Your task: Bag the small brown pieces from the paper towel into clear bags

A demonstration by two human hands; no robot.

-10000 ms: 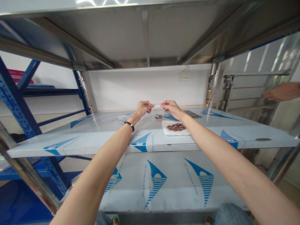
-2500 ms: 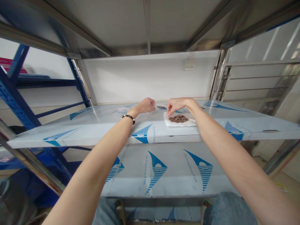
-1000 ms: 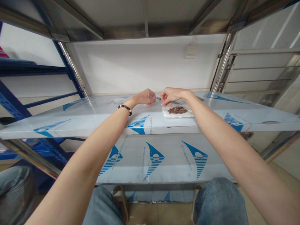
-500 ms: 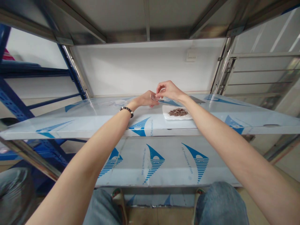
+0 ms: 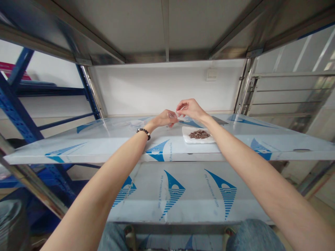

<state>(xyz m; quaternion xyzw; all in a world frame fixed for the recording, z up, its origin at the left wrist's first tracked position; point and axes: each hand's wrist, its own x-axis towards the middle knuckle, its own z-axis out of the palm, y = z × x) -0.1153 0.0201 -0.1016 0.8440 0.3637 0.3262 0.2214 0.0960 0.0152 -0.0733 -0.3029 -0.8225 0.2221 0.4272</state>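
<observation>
My left hand, a dark beaded bracelet at its wrist, is closed round a small clear plastic piece whose exact kind is too small to make out. Right beside it, my right hand pinches thumb and fingertips together at the edge of that clear piece. Whatever lies between those fingertips is too small to name. Below and right of the hands, a heap of small brown pieces rests on a white sheet or shallow tray. Both hands hover just over the film-covered shelf.
Crumpled clear plastic lies left of my hands. A dark flat object lies behind my right forearm. The upper shelf hangs overhead, with metal posts at both sides. A blue rack stands left, and a wall switch is behind.
The view has tilted up slightly, so everything sits lower in the picture. My right fingertips remain pinched by the clear piece in my left hand, with only slight finger movement.
</observation>
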